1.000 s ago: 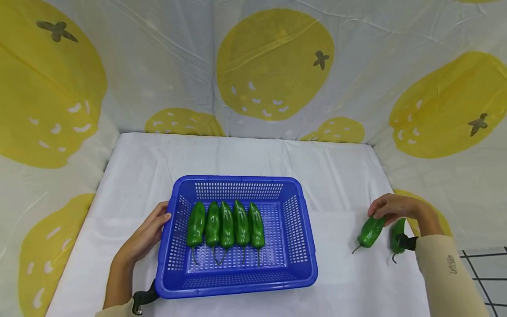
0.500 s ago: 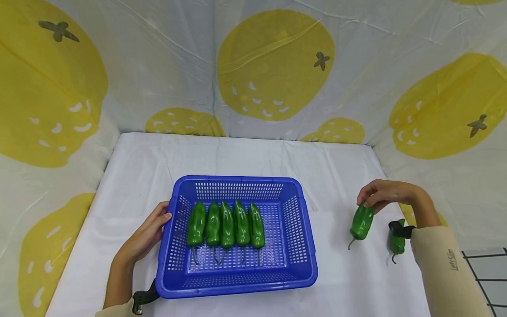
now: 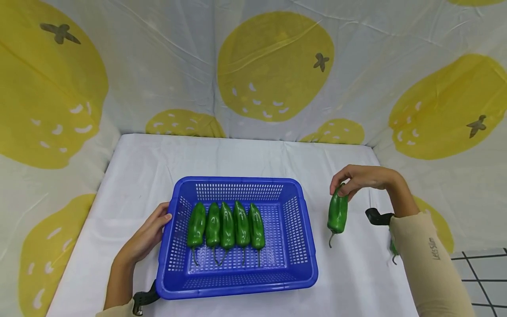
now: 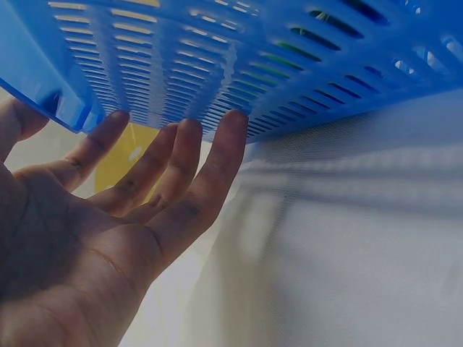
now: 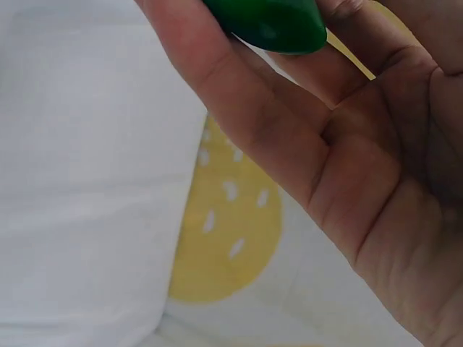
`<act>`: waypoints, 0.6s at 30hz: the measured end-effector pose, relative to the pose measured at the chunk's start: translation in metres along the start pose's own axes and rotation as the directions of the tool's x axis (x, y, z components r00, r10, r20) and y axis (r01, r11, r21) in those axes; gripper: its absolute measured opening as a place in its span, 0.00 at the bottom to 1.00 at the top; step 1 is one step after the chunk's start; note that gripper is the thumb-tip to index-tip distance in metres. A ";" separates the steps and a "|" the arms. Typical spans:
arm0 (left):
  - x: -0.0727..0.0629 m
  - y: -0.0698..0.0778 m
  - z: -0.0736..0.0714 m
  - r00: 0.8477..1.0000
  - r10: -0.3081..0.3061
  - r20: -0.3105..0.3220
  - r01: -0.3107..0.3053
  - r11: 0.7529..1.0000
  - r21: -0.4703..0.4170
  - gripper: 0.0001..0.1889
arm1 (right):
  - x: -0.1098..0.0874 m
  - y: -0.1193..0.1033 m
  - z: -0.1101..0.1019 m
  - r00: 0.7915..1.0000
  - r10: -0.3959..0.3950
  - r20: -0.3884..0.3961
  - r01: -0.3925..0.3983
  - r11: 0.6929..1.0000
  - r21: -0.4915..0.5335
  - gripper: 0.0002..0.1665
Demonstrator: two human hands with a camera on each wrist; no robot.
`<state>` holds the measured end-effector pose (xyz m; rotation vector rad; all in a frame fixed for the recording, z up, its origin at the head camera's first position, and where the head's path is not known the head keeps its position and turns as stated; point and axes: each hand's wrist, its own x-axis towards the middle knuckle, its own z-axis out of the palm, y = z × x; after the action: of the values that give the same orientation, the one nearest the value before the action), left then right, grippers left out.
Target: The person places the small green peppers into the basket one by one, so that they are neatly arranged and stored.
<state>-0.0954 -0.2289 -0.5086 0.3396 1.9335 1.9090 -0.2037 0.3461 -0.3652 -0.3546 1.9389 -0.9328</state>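
My left hand [image 3: 143,235] holds the left rim of a blue plastic basket [image 3: 241,179], thumb over the edge. In the left wrist view, its fingertips [image 4: 230,134] touch the slotted outer wall. Several green peppers [image 3: 227,224] lie side by side in the basket, stems toward me. Right of the basket, my right hand [image 3: 364,177] pinches one green pepper [image 3: 337,215] by its tip, so it hangs with the stem down. Only that pepper's rounded end [image 5: 286,29] shows in the right wrist view.
Another green pepper [image 3: 393,247] lies at the table's right side, mostly hidden behind the right sleeve [image 3: 425,259]. White cloth covers the table [image 3: 253,154]. Lemon-print fabric [image 3: 273,66] walls it in. A black wire grid [image 3: 481,279] stands at the lower right.
My right hand has lifted its pepper and carried it left toward the basket, the pepper swinging to near upright. The left hand and basket have stayed put.
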 end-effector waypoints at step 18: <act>-0.002 0.001 0.001 1.000 0.008 0.008 -0.008 1.000 -0.005 0.23 | 0.080 -0.080 0.033 0.981 -0.090 0.173 0.112 0.986 -0.121 0.09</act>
<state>-0.0934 -0.2288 -0.5074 0.3534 1.9246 1.9149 -0.2283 0.2311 -0.3656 -0.5941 1.8456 -0.8158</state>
